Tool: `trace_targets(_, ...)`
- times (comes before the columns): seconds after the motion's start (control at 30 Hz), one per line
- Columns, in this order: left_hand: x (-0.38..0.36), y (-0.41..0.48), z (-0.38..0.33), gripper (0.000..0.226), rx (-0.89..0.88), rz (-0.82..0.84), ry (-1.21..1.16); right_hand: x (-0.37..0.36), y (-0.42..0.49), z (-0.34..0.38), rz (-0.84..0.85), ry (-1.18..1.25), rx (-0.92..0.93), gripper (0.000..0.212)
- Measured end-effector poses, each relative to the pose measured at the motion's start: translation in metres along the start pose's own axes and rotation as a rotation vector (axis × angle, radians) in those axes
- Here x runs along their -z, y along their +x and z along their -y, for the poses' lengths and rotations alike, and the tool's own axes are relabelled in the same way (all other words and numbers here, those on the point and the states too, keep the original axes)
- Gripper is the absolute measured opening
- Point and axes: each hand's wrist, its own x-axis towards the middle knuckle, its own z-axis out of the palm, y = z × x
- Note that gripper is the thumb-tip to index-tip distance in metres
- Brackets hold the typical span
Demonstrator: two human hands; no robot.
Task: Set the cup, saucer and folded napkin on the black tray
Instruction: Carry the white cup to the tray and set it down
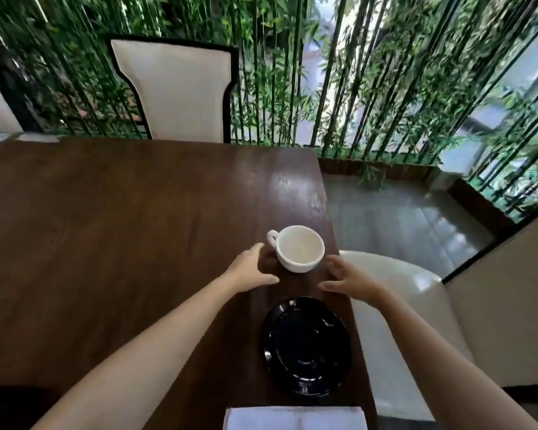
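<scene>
Cup [299, 248]: white, empty, upright on the dark wooden table [122, 243], near the table's right edge; its handle points to about 10 o'clock.
Left hand [249, 270]: at the cup's 8 o'clock, fingers spread and curved toward it; nothing in its grasp, a small gap between fingers and cup wall.
Right hand [348, 276]: at the cup's 4 o'clock, also spread wide and holding nothing, just beside the cup but apart from it.
Saucer [306, 346]: glossy black, round, flat on the table at 6 o'clock from the cup, nothing on it.
Napkin [295, 418]: white, folded, at 6 o'clock from the saucer, cut off by the bottom edge of the view.
Black tray: I cannot tell where it is; none shows apart from the black round dish.
Chair [174, 91]: cream back with dark trim, at the table's far side, 11 o'clock from the cup.
Second seat [398, 293]: cream, glossy, at the table's right, 3 o'clock from the saucer.
Bamboo [370, 72]: green stems behind the table.
</scene>
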Motion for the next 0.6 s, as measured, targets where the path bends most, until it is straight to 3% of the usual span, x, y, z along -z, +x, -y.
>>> trace_targets(0.23, -0.049, 0.017, -0.010, 0.064, -0.123, -0.329, -0.373, -0.012, 0.032, -0.007, -0.112, 0.215, 0.190, 0.100)
trace_targets(0.3, -0.056, 0.019, -0.011, 0.063, -0.140, -0.386, -0.451, -0.015, 0.038, -0.007, -0.121, 0.232, 0.249, 0.088)
trace_targets(0.47, -0.058, 0.028, -0.008, 0.073, -0.169, -0.363, -0.541, -0.023, 0.045, -0.005, -0.189, 0.302, 0.280, 0.083)
trace_targets(0.6, -0.051, 0.033, -0.003, 0.062, -0.181, -0.269, -0.618, -0.029, 0.046, -0.002, -0.249, 0.328, 0.291, 0.082)
